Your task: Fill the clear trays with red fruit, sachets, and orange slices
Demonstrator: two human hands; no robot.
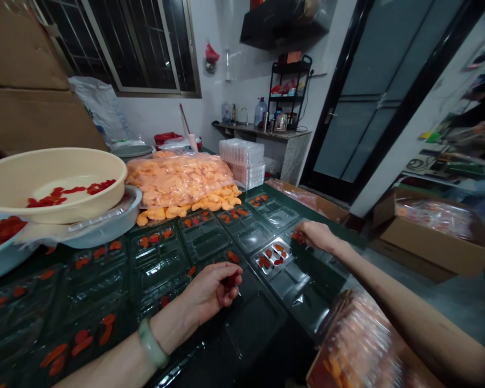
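My left hand [210, 291], a pale green bangle on its wrist, hovers over the clear plastic compartment trays [164, 267] spread on the dark table, fingers curled round several small red pieces [231, 281]. My right hand [314, 235] reaches out to the far right trays and pinches a red piece [295, 236] over a compartment. Many compartments hold a few red or orange pieces [271, 255].
A cream basin [54, 172] with red pieces sits on other bowls at the left. A big clear bag of orange slices [178, 179] lies behind the trays, loose slices spilling in front. A stack of filled trays [358, 345] is at the lower right, cardboard boxes [432, 237] beyond.
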